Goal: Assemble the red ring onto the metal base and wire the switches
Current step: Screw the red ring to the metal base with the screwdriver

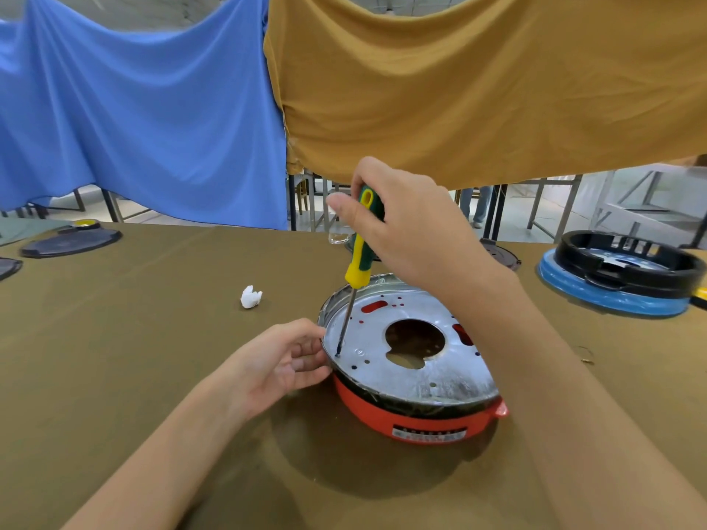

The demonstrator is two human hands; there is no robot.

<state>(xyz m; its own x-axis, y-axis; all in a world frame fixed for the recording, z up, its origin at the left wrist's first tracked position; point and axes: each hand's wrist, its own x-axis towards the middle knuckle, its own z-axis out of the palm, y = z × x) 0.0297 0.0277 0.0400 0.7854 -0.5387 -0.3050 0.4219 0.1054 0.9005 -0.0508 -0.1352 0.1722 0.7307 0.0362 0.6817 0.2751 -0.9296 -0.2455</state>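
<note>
My right hand (398, 223) grips the screwdriver (357, 258) — tip in the metal base (413, 372); left hand (283, 361), fingers curled, steadies its rim above the red ring (382, 415).

The near edge of the table (114, 338) lies open cloth on both sides of the metal base (405, 361); its left rim is taken by the left hand (283, 361), and the right hand (405, 227) with its upright screwdriver (357, 258) blocks the way from above. A white scrap (251, 296) lies well left; a black-and-blue assembly (619, 277) fills the far right corner; dark lids (70, 242) line the far left edge.
</note>
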